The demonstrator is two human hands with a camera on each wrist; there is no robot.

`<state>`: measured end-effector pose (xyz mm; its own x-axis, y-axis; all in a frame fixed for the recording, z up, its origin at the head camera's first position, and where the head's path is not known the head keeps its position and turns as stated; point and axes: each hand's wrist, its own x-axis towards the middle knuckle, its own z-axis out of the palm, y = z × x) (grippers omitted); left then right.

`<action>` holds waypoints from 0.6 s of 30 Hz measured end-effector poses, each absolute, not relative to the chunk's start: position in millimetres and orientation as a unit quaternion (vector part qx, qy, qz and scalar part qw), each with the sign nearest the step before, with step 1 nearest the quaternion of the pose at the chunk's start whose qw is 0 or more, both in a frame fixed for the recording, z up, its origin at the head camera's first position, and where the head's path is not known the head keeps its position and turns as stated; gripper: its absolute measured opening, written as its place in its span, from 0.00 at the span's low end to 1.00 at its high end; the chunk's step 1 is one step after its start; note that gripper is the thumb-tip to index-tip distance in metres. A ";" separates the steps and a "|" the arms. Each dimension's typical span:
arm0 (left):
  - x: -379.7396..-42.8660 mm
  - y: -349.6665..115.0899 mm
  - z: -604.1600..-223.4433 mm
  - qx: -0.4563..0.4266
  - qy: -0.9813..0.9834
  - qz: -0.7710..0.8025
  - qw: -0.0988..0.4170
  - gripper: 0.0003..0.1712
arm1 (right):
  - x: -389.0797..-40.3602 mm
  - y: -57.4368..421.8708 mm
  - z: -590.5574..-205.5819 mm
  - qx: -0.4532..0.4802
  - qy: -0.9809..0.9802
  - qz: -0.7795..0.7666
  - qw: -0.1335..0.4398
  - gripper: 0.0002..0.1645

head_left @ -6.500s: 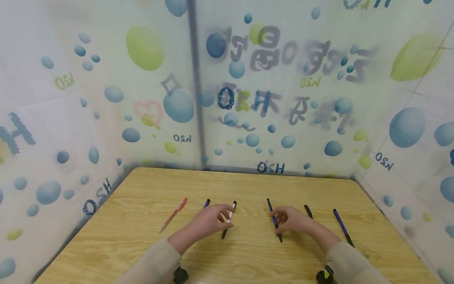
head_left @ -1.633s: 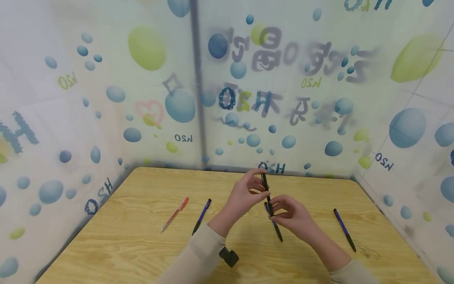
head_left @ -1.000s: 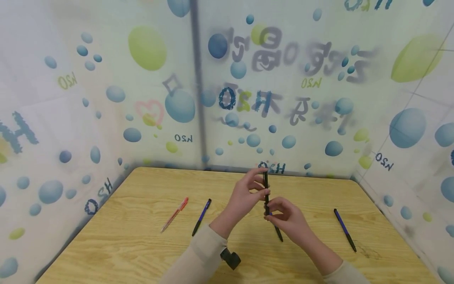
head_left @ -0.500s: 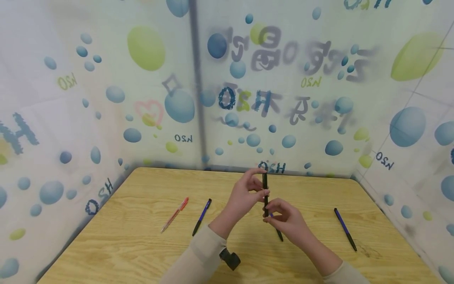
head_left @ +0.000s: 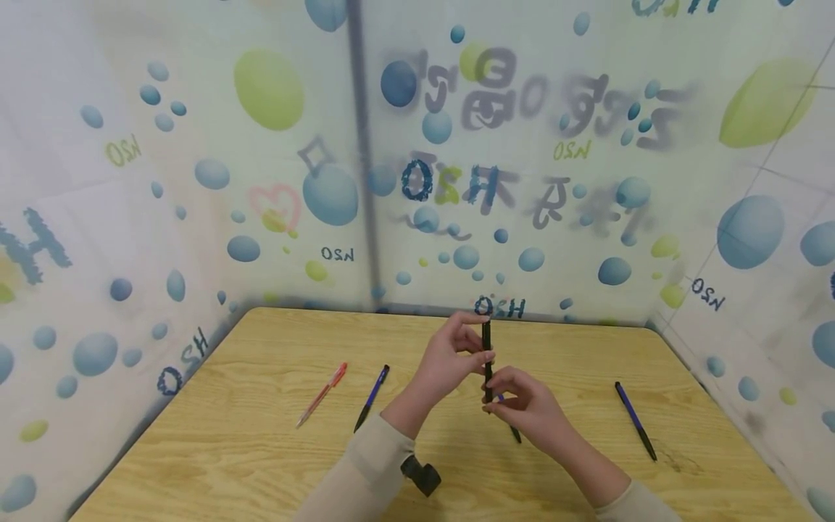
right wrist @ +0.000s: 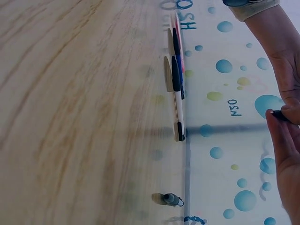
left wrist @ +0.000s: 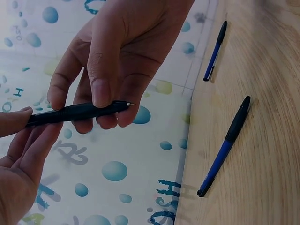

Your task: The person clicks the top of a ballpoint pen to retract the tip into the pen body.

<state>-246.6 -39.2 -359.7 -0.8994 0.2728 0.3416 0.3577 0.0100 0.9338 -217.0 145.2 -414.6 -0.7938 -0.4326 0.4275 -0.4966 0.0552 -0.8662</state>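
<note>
A black pen [head_left: 486, 337] is held nearly upright above the table in the head view. My left hand [head_left: 450, 355] grips its upper part, with the index finger at the top end. Lower down, my right hand [head_left: 531, 406] pinches the pen between thumb and fingers. In the left wrist view the pen's metal tip [left wrist: 130, 104] pokes out past the right hand [left wrist: 117, 51]. Behind the right hand lies a blue pen with a black grip [head_left: 515, 431], partly hidden. A white pen with a black grip [right wrist: 179, 108] shows in the right wrist view.
On the wooden table [head_left: 261, 464] lie a red pen [head_left: 322, 395] and a blue pen [head_left: 372, 399] at left, and another blue pen [head_left: 636, 420] at right. A patterned curtain [head_left: 554, 239] stands behind the table. A black wrist device [head_left: 422, 475] hangs at the left sleeve.
Earlier, my hands were at the white pen and a blue pen while the black pen lay at right. Both hands then held the black pen, which turned more upright; lately it has sunk slightly.
</note>
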 end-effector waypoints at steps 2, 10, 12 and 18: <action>-246.3 -39.2 -359.4 -0.221 -0.710 -0.668 0.028 0.27 | -216.6 145.3 -414.8 0.321 -0.727 0.606 0.028 0.15; -246.2 -40.5 -358.8 -0.220 -0.713 -0.665 0.021 0.26 | -215.4 145.0 -413.9 0.322 -0.729 0.604 0.025 0.14; -246.5 -40.7 -359.2 -0.223 -0.713 -0.665 0.020 0.26 | -215.2 145.1 -413.8 0.321 -0.731 0.602 0.026 0.14; -245.5 -42.0 -359.5 -0.236 -0.713 -0.660 0.025 0.32 | -215.4 144.7 -414.0 0.319 -0.732 0.601 0.025 0.14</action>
